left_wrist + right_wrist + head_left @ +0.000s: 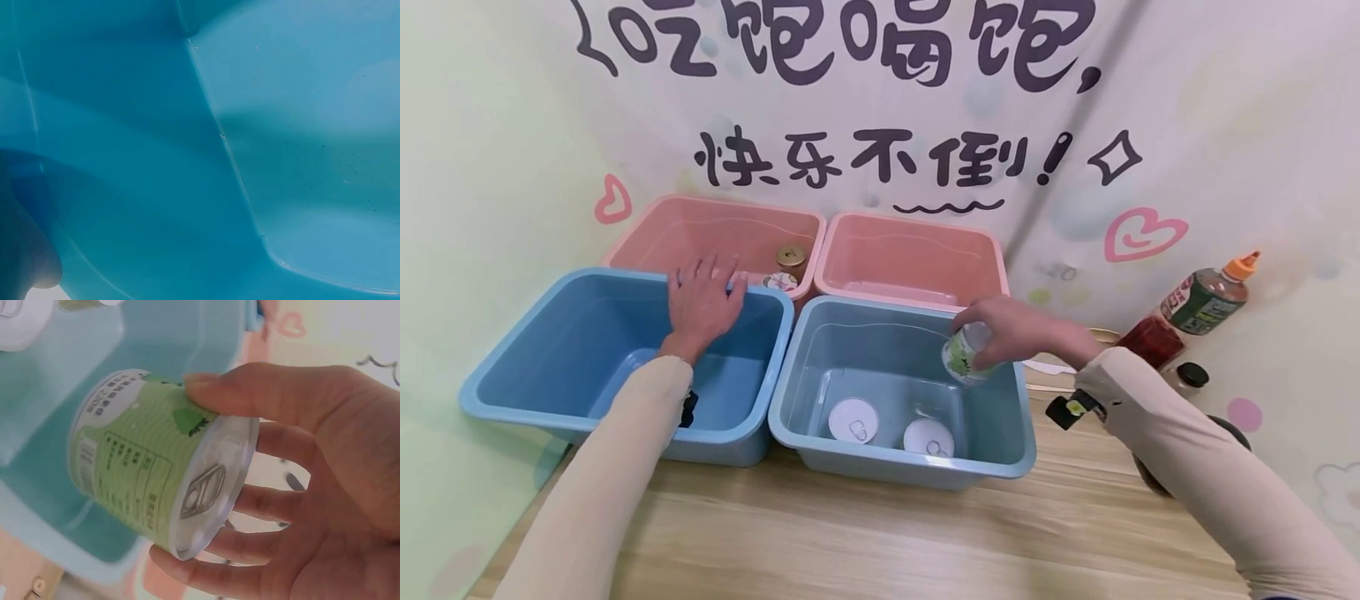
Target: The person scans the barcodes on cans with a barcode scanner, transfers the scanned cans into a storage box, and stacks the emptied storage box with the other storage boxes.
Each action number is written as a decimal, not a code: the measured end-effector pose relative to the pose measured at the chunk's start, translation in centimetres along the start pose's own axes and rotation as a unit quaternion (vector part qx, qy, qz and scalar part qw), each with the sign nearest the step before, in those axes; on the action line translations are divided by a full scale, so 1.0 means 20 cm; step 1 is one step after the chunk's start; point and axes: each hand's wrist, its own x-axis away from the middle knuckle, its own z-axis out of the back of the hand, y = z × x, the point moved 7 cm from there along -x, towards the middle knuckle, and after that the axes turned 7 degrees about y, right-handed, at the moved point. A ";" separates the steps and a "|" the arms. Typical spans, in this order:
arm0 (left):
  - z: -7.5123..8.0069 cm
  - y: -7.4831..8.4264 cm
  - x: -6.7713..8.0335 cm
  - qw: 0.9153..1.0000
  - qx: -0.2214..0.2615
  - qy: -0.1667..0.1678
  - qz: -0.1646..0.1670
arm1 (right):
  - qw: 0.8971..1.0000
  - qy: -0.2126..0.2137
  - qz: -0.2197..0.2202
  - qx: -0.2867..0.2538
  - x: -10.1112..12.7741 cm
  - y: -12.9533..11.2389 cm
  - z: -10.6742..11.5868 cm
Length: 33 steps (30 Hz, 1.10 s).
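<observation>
Four plastic bins in a two-by-two block on wooden bench (865, 533), against a printed backdrop.

Right hand (1015, 329) over the far right corner of the right blue bin (1007, 454), fingers and thumb curled around a green-labelled can (964, 354). Can held tilted, above the bin's interior, clear of the floor. Wrist view: pull-tab lid toward the palm, thumb (250, 387) across the label, fingers (250, 503) spread behind the lid.

Two more cans standing upright on the floor of the same bin, white pull-tab lids up: one left (853, 419), one right (928, 437), near each other, not touching.

Left hand (702, 302) flat, fingers straight and spread, resting on the far rim of the left blue bin (505, 400), fingertips reaching toward the left pink bin (647, 229). Grips nothing. Left wrist view filled with blue plastic only.

Left pink bin: small gold-lidded jar (791, 255) in near right corner, another round lid just beside it, partly hidden. Right pink bin (985, 250) behind right blue bin.

Off to the right: dark bottle with orange cap (1202, 304), leaning; small black-capped container (1191, 377) below it.
</observation>
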 end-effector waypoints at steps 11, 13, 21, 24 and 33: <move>0.01 -0.01 0.01 1.000 0.007 0.003 0.003 | 0.998 0.054 -0.036 -0.023 0.23 0.11 0.20; 0.01 -0.01 0.01 1.000 0.008 0.002 0.002 | 0.997 0.064 -0.044 -0.027 0.28 0.15 0.21; 0.01 -0.01 0.00 1.000 0.011 0.002 0.002 | 0.995 0.101 -0.008 0.018 0.46 0.28 0.22; 0.00 -0.01 0.00 1.000 0.009 0.000 0.003 | 0.994 0.102 -0.020 0.019 0.53 0.34 0.19; 0.00 0.00 0.00 1.000 0.004 -0.003 0.003 | 0.991 0.096 -0.088 -0.015 0.71 0.56 0.09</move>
